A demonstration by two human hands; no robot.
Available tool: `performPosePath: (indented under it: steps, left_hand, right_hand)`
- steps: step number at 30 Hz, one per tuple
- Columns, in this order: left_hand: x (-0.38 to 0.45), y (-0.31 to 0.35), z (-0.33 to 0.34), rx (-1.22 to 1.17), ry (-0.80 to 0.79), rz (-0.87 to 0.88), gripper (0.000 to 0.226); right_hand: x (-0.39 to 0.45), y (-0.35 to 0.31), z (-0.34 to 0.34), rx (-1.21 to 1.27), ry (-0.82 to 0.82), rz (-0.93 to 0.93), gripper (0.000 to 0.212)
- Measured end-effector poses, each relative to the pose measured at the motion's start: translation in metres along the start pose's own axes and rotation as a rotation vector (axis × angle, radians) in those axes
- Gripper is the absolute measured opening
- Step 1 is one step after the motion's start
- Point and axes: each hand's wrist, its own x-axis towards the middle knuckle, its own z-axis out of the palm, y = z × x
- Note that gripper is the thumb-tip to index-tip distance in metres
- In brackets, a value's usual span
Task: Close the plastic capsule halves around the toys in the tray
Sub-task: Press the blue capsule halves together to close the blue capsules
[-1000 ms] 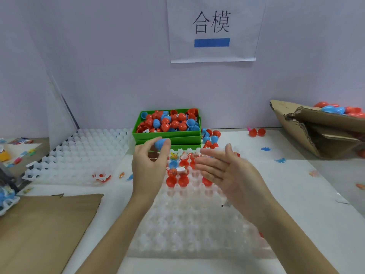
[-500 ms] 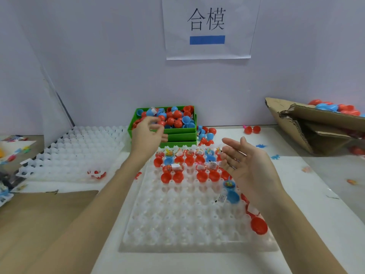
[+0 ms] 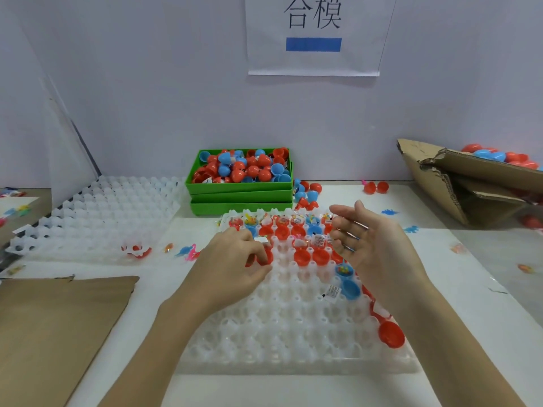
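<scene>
— Hands first, from the head camera: what are they doing?

— Left hand (image 3: pixel 235 261) is down on the clear tray (image 3: pixel 293 333), fingers curled around a red capsule half (image 3: pixel 266 257) sitting in a cell on the tray's left side. Right hand (image 3: pixel 370 245) hovers above the tray's right part, palm turned inward, fingers loose and spread, grasping nothing.

— Where are the toys?

— In the tray's far rows. Open red and blue capsule halves (image 3: pixel 302 255) sit in the cells there, some with small toys and wrapped slips inside. A blue half (image 3: pixel 351 289) lies on the tray near the right wrist, and a red half (image 3: pixel 390 333) rests at the tray's right edge, beside the right forearm.

— And beyond the tray?

— Stacked green bins (image 3: pixel 241 195) just behind it, the top one full of red and blue halves. A few loose halves (image 3: pixel 308 190) lie to the bins' right. A second clear tray (image 3: pixel 102 215) sits to the left, a flat cardboard sheet (image 3: pixel 58 327) in front of it. A torn cardboard box (image 3: pixel 470 186) with more halves stands at far right. A paper sign (image 3: pixel 314 33) hangs on the wall.
</scene>
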Motion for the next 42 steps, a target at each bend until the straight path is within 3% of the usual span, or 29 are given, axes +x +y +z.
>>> performPosePath:
  steps: [5, 9, 11, 18, 25, 30, 36, 42]
  left_hand:
    - [-0.003, 0.008, -0.004, -0.139, 0.115, 0.007, 0.012]
    - [-0.005, 0.016, -0.009, -0.164, 0.216, 0.111, 0.011]
    - [-0.006, 0.021, -0.010, -0.154, 0.252, 0.171, 0.010]
    - [-0.006, 0.029, -0.013, -0.164, 0.244, 0.301, 0.010]
    - [-0.009, 0.029, -0.017, -0.365, 0.198, 0.159, 0.028]
    - [-0.006, 0.027, -0.018, -0.435, 0.266, 0.083, 0.019]
    - [-0.005, 0.012, -0.003, -0.131, 0.343, -0.079, 0.022]
    - [-0.004, 0.011, 0.009, 0.004, 0.281, -0.062, 0.025]
  right_hand:
    - [0.001, 0.005, 0.003, -0.179, -0.007, -0.057, 0.037]
    - [-0.001, 0.012, 0.007, -0.532, 0.059, -0.329, 0.022]
    - [-0.002, 0.016, 0.010, -0.677, 0.032, -0.404, 0.025]
    - [-0.008, 0.019, 0.013, -0.606, -0.257, -0.253, 0.030]
    - [-0.007, 0.024, 0.012, -0.605, -0.230, -0.279, 0.028]
    - [-0.008, 0.023, 0.014, -0.703, -0.287, -0.281, 0.034]
    - [-0.004, -0.008, -0.008, -0.838, -0.165, -0.335, 0.021]
    - [-0.003, -0.027, -0.030, -1.268, -0.214, -0.316, 0.010]
